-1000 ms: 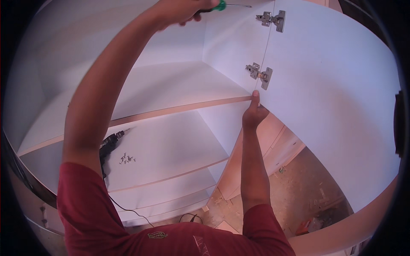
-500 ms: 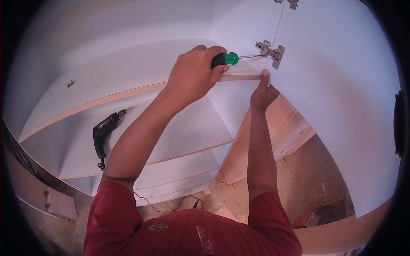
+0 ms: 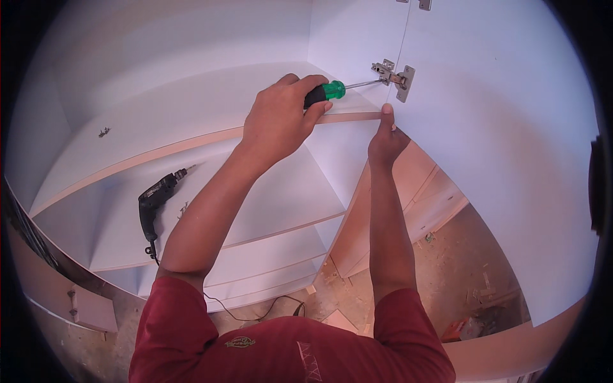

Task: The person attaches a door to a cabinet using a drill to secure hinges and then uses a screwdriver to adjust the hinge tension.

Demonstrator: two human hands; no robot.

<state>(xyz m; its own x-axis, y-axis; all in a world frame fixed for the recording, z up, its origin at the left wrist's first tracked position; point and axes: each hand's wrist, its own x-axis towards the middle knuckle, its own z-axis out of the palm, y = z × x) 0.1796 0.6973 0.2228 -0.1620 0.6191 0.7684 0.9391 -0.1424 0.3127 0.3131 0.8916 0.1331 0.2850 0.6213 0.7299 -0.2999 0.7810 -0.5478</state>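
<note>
My left hand [image 3: 274, 118] is closed round the black and green handle of a screwdriver [image 3: 333, 90]. Its shaft points right, and the tip meets the screw area of a metal hinge [image 3: 401, 79]. That hinge joins the white cabinet side panel [image 3: 348, 45] to a white door [image 3: 491, 153] standing open on the right. Below the hinge, my right hand [image 3: 385, 145] grips the door's lower edge, thumb upright on the near side and the other fingers mostly hidden.
A black power drill [image 3: 153, 201] lies on the lower shelf [image 3: 274, 204], its cord trailing down. Small screws [image 3: 104, 132] sit in a pile on the upper shelf [image 3: 172, 96]. Brown panels [image 3: 408, 191] stand below the door, and scraps litter the floor [image 3: 460, 255].
The whole view has shifted slightly, so the hinge and both hands appear a little further left. The screwdriver stays at the hinge, and my right hand keeps its hold on the door.
</note>
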